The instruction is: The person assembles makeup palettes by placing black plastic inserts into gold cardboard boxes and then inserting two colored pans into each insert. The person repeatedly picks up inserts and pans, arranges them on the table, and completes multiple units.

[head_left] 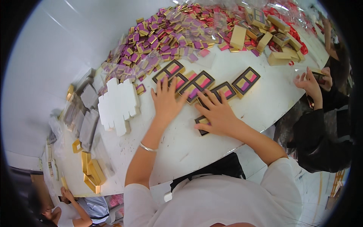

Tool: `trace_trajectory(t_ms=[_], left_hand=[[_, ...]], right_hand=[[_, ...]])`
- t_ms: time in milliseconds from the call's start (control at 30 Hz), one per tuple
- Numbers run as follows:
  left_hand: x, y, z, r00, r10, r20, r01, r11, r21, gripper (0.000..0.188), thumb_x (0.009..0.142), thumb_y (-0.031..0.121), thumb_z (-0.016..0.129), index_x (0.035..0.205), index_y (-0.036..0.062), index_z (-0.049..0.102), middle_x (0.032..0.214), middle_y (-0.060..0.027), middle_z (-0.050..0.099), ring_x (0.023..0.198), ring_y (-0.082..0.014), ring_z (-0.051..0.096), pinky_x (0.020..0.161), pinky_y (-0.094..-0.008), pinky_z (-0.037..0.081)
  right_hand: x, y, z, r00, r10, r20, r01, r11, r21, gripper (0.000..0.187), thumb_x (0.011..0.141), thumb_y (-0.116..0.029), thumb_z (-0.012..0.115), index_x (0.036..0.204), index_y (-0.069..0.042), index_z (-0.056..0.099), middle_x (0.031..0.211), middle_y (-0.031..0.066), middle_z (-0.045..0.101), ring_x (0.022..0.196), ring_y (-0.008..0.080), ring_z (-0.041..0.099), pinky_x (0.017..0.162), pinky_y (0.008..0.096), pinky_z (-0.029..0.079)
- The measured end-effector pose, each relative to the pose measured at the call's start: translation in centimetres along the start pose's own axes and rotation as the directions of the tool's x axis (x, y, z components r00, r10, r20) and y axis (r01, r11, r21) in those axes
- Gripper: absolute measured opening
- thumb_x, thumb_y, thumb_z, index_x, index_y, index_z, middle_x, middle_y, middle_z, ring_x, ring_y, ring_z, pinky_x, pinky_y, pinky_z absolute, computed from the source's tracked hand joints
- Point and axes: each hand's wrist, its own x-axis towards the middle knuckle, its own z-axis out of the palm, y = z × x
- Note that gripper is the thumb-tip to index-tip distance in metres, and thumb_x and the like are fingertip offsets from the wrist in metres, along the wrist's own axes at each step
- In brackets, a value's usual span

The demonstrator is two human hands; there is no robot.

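Several small gold boxes with dark two-window tops (196,86) lie in a slanting row in front of me, showing pink, gold and purple pieces through their windows. My left hand (165,101) rests its spread fingers on the boxes at the left of the row. Over the boxes at the right, my right hand (218,115) lies with its fingers apart, partly hiding them. One small box (203,125) sticks out from under that hand, nearer to me. At the row's right end a windowed box (245,81) sits apart from both hands. Neither hand grips anything.
Beyond the row spreads a large heap of purple, pink and gold pieces (162,38). Gold boxes (281,41) are piled at the far right. White flat card blanks (118,106) and gold frames (92,172) lie left. Co-workers' hands show at right (314,83) and lower left (67,193).
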Motion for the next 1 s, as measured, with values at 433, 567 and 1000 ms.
trace_trajectory(t_ms=[433, 567, 1000], left_hand=[[6.2, 14.6, 5.2, 0.995, 0.020, -0.102, -0.076, 0.811, -0.580, 0.078, 0.072, 0.049, 0.065, 0.132, 0.0045, 0.043, 0.141, -0.0290, 0.026, 0.136, -0.0438, 0.013, 0.105, -0.0646, 0.005], [1.5, 7.6, -2.3, 0.918, 0.224, -0.328, -0.360, 0.819, -0.448, 0.075, 0.075, 0.050, 0.065, 0.134, 0.0101, 0.042, 0.142, -0.0285, 0.023, 0.136, -0.0460, 0.009, 0.106, -0.0635, 0.005], [-29.8, -26.4, -17.8, 0.371, -0.928, 0.041, 0.923, 0.363, -0.128, 0.086, 0.074, 0.058, 0.060, 0.140, 0.0107, 0.032, 0.145, -0.0279, 0.021, 0.127, -0.0409, 0.037, 0.103, -0.0391, 0.035]], right_hand=[[-5.3, 18.0, -3.5, 0.990, 0.137, -0.018, -0.137, 0.991, 0.010, 0.048, 0.091, -0.028, 0.050, 0.133, -0.006, 0.043, 0.141, 0.0165, 0.036, 0.132, 0.0321, 0.031, 0.108, 0.0429, 0.022], [-3.1, 16.1, -4.3, 0.937, 0.019, -0.349, 0.000, 0.999, 0.053, 0.048, 0.097, -0.032, 0.042, 0.137, -0.006, 0.039, 0.143, 0.0126, 0.034, 0.133, 0.0298, 0.029, 0.106, 0.0433, 0.029], [9.6, -6.9, -0.2, 0.902, -0.382, -0.200, 0.427, 0.854, 0.297, 0.049, 0.080, -0.006, 0.062, 0.127, -0.005, 0.047, 0.138, 0.0171, 0.039, 0.129, 0.0347, 0.036, 0.106, 0.0447, 0.029]])
